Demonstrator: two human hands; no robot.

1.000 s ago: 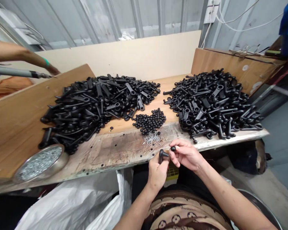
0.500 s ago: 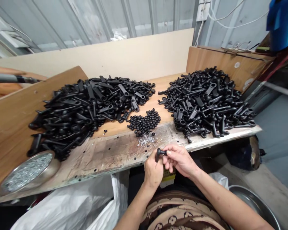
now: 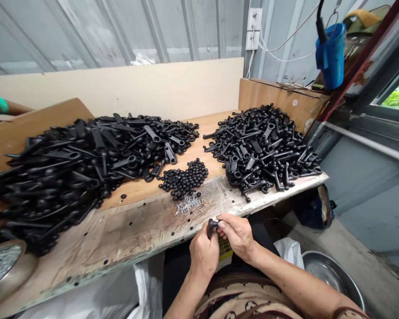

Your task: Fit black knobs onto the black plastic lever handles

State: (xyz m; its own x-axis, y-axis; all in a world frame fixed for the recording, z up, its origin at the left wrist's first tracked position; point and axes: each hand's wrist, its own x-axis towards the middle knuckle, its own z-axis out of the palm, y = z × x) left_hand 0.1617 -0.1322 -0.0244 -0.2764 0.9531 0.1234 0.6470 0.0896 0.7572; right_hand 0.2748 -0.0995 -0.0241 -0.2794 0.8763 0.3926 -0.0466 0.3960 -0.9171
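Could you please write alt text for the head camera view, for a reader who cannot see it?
A person's left hand and right hand hold a small black handle at the edge of a worn wooden workbench. Behind them lie a heap of black handles and a second heap, with black balls and small metal pins between.

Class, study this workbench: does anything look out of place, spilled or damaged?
A small black ball sits alone, away from the ball heap; the worn front board is stained and pitted with holes.
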